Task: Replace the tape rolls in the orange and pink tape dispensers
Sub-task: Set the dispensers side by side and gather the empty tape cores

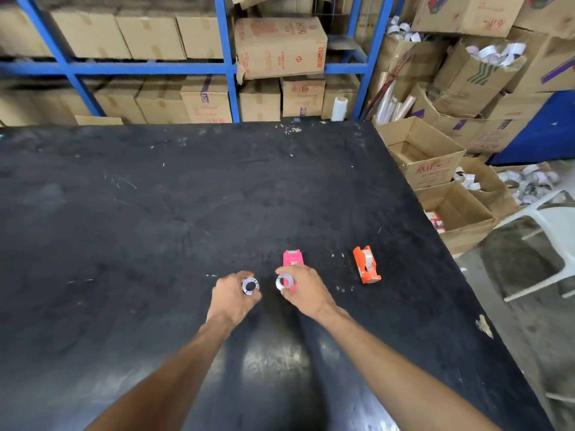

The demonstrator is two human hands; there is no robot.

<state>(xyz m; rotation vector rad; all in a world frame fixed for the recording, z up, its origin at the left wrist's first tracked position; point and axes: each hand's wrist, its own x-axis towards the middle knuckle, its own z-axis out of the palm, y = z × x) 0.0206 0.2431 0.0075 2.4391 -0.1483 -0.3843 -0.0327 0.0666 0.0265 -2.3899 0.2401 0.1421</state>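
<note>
On the black table lies the pink tape dispenser, its near end hidden behind my right hand. That hand grips a small tape roll just in front of the pink dispenser. My left hand holds a second small ring-shaped roll a short way to the left, just above the table. The orange tape dispenser lies apart to the right with a clear tape roll inside it.
Open cardboard boxes stand on the floor past the table's right edge, beside a white plastic chair. Blue shelving stacked with cartons runs behind the table's far edge.
</note>
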